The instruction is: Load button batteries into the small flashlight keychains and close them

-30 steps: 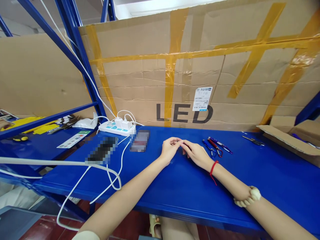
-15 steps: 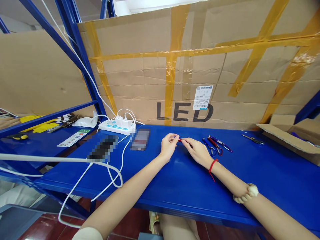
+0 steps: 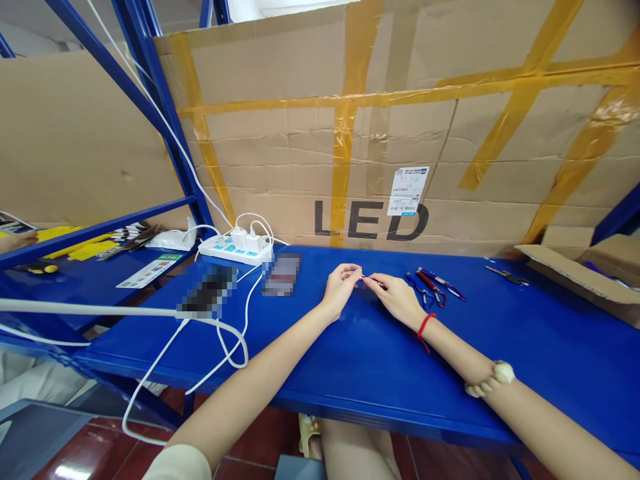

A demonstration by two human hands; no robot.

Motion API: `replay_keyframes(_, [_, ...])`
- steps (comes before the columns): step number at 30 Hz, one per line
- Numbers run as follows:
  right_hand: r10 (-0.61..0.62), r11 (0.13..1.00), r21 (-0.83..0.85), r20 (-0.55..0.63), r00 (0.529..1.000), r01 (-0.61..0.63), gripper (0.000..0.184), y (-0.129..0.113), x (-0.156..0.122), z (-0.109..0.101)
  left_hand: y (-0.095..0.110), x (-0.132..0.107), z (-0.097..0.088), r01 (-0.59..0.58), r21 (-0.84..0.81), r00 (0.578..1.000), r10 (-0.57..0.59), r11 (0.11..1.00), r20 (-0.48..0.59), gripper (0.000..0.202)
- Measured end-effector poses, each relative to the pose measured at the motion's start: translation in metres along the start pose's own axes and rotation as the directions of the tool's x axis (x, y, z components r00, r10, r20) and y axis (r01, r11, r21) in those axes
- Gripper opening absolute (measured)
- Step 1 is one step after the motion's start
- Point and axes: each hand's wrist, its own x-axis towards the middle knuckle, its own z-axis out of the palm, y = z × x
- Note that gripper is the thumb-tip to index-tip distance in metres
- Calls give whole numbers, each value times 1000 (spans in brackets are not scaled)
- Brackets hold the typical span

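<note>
My left hand point(image 3: 343, 288) and my right hand point(image 3: 399, 301) meet over the middle of the blue table point(image 3: 360, 360). Between their fingertips is a slim red pen point(image 3: 382, 285), mostly covered by the fingers. Both hands pinch it, the left at one end and the right along its body. Just right of my right hand lie a blue pen with a carabiner clip point(image 3: 419, 285), a red pen with a similar clip point(image 3: 430, 283) and a blue-purple pen point(image 3: 447, 285).
A cardboard sheet marked LED point(image 3: 280, 153) stands behind the table. On the left are a power strip point(image 3: 235, 251), two blurred phones and loose white cables point(image 3: 245, 327). A key-like metal piece point(image 3: 507, 275) and an open carton point(image 3: 560, 263) lie right. Another person's hand point(image 3: 17, 241) shows far left.
The view has shifted slightly. Both hands stay close together on the red pen, which now shows a little differently between the fingertips. The other person's hand at far left has moved.
</note>
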Motion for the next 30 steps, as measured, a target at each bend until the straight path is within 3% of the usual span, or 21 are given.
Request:
replay_keyframes(11, [-147,988,-34,36,988,148,38,2,2,2,-2,10,-9,102,-97,989,-111,990,-94,20])
replay_keyframes(30, [-176,976,-118,82,981,185,39,2,2,2,2,9,-6,171,-172,984,-176,970,-11,31])
